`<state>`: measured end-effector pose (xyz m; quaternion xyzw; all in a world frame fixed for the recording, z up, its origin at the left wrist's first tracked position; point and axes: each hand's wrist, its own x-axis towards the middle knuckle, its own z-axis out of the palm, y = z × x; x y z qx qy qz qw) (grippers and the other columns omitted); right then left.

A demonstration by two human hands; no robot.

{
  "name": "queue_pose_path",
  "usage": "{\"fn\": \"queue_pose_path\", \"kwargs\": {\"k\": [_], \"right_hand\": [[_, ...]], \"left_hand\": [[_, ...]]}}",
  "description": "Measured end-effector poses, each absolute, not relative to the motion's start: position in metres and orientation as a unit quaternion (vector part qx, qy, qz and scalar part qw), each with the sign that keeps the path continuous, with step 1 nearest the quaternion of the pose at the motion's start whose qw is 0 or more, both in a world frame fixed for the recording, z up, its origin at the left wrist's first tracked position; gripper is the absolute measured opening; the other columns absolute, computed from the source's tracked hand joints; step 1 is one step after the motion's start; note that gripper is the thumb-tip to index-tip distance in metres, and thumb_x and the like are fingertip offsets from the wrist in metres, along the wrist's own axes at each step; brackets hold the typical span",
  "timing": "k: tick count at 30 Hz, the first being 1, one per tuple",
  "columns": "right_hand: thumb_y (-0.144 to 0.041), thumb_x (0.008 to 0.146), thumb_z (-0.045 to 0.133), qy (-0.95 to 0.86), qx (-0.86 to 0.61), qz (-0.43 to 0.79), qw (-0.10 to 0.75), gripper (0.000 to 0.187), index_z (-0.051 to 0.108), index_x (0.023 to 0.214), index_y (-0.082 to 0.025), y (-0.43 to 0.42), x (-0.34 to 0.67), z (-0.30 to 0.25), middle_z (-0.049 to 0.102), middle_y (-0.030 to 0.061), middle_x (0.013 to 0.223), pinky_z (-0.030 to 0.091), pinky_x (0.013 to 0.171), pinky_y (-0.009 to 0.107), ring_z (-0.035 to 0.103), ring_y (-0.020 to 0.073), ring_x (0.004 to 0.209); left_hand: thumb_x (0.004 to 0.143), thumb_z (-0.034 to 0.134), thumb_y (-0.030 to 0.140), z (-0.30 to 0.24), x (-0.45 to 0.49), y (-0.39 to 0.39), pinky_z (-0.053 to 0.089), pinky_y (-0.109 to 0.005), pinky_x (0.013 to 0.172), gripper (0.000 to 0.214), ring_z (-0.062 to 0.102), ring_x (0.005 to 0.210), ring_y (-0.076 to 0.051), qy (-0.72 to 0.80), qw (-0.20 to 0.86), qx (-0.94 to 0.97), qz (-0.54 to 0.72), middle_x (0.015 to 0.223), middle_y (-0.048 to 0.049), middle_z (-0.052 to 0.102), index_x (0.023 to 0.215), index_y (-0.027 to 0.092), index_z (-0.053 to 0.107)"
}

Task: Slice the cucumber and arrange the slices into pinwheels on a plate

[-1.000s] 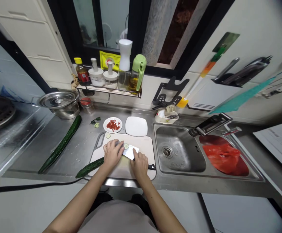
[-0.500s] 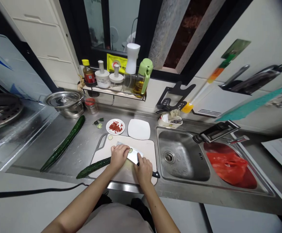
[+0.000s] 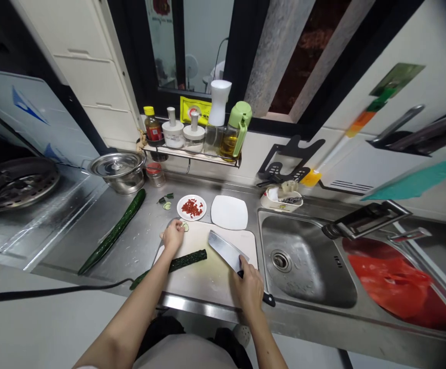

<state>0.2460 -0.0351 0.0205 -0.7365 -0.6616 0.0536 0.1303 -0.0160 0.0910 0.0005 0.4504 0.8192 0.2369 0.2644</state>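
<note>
My right hand (image 3: 249, 284) grips the black handle of a cleaver (image 3: 226, 249), its blade lying over the right part of the white cutting board (image 3: 223, 292). At the board's upper left corner, my left hand (image 3: 173, 237) has its fingers pinched at a thin cucumber slice (image 3: 185, 226); another slice may lie under it. A dark green cucumber (image 3: 188, 260) with a cut right end lies across the board, and my left forearm covers part of it. Behind the board stand a small plate of chopped red pieces (image 3: 191, 207) and a white square plate (image 3: 229, 212).
A whole cucumber (image 3: 113, 233) rests on the steel counter at left, near a lidded pot (image 3: 119, 171). Cucumber trimmings (image 3: 166, 200) lie behind the board. To the right is a sink (image 3: 303, 266), with a red plastic bag (image 3: 392, 282) beyond. Seasoning bottles (image 3: 194, 138) line a shelf.
My left hand has moved from the blade to the board's upper left corner, and the slice on the blade is gone from there. The cleaver has shifted right, away from the cucumber's cut end.
</note>
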Motion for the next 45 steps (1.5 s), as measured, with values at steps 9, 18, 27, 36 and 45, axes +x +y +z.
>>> {"fn": "queue_pose_path", "kwargs": {"k": [9,18,27,36,45], "right_hand": [[-0.030,0.085,0.050,-0.657,-0.740,0.061,0.130,0.045,0.052,0.129,-0.017,-0.033,0.244,0.021,0.064,0.0068,0.089,0.036,0.077,0.031,0.055,0.0222,0.085],[-0.032,0.086,0.050,-0.656,-0.740,0.073,0.131,0.045,0.051,0.129,-0.019,-0.035,0.244,0.022,0.064,0.0060,0.089,0.035,0.078,0.030,0.055,0.0219,0.086],[-0.032,0.085,0.052,-0.652,-0.743,0.066,0.138,0.046,0.052,0.129,-0.018,-0.034,0.244,0.020,0.064,0.0065,0.091,0.036,0.078,0.029,0.056,0.0212,0.087],[-0.032,0.084,0.051,-0.641,-0.748,0.096,0.141,0.046,0.054,0.127,-0.016,-0.034,0.241,0.023,0.066,0.0080,0.093,0.038,0.080,0.030,0.057,0.0218,0.088],[-0.047,0.083,0.044,-0.537,-0.770,0.253,0.233,0.045,0.063,0.113,-0.018,-0.026,0.236,0.030,0.069,0.0059,0.084,0.043,0.067,0.027,0.062,0.0206,0.076]], "left_hand": [[0.081,0.055,0.024,-0.010,-0.013,0.102,0.030,-0.038,0.089,0.018,0.062,0.091,-0.021,0.824,0.240,0.472,0.201,0.082,-0.0005,0.069,0.099,0.025,0.057],[0.085,0.048,0.021,-0.006,-0.010,0.101,0.031,-0.039,0.085,0.019,0.058,0.096,-0.024,0.805,0.187,0.534,0.179,0.097,-0.0066,0.069,0.093,0.023,0.065],[0.087,0.046,0.024,-0.006,-0.010,0.100,0.031,-0.043,0.087,0.025,0.055,0.102,-0.027,0.804,0.166,0.551,0.149,0.102,-0.0114,0.066,0.094,0.022,0.069],[0.084,0.050,0.030,0.005,-0.013,0.087,0.036,-0.043,0.086,0.025,0.056,0.099,-0.027,0.799,0.170,0.538,0.208,0.099,-0.0085,0.067,0.101,0.024,0.068],[0.089,0.047,0.034,0.007,0.006,0.006,0.043,-0.036,0.082,0.024,0.058,0.093,-0.022,0.637,0.149,0.715,0.246,0.100,-0.0060,0.066,0.100,0.026,0.067]]}}
